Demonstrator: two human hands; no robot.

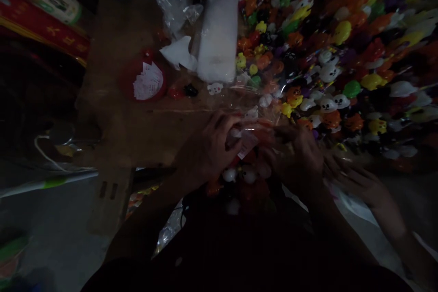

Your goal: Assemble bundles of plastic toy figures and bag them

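Note:
My left hand [214, 146] is closed on a clear plastic bag [260, 131] at the table's front edge. A small white paper label [247, 145] shows at the bag, beside my left thumb. My right hand [297, 150] is at the bag's right side, its fingers bent but dark and smeared by motion, so I cannot tell whether they grip it. Just below the hands, several small toy figures, among them a white one [230, 174] and an orange one [214, 188], lie close to my body.
A large heap of colourful toy figures [330, 73] covers the table's right side. A stack of clear bags [218, 39] lies beyond my hands. A red dish [164, 83] of paper labels stands on the wooden table [116, 132]. Another person's hand [359, 187] reaches in at right.

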